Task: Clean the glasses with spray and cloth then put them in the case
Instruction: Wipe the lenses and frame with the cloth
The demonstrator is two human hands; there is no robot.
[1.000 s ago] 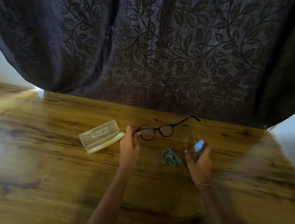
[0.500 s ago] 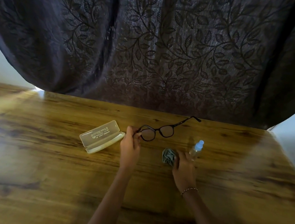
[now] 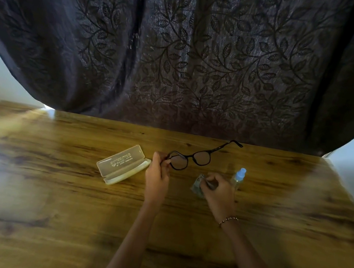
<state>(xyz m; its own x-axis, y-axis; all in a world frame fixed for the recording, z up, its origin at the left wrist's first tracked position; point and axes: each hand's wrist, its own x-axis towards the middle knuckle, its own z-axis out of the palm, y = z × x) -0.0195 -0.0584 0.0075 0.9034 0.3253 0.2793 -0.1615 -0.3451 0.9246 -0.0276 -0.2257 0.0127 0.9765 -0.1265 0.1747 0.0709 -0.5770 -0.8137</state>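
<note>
Dark-framed glasses (image 3: pixel 190 158) hang above the wooden table (image 3: pixel 50 184), one temple stretched out to the far right. My left hand (image 3: pixel 157 178) pinches them at the left end of the frame. A crumpled grey-green cloth (image 3: pixel 197 185) sits just right of that hand, and my right hand (image 3: pixel 218 192) grips it with curled fingers. The small clear spray bottle (image 3: pixel 238 178) with a blue cap stands upright on the table just beyond my right hand. A cream glasses case (image 3: pixel 121 163) lies open to the left of my left hand.
A dark leaf-patterned curtain (image 3: pixel 193 56) hangs along the table's far edge. Pale wall shows at both sides. A beaded bracelet (image 3: pixel 228 219) circles my right wrist.
My right hand set the spray bottle down on the table, moved left and took hold of the cloth. My left hand kept the glasses in the same place.
</note>
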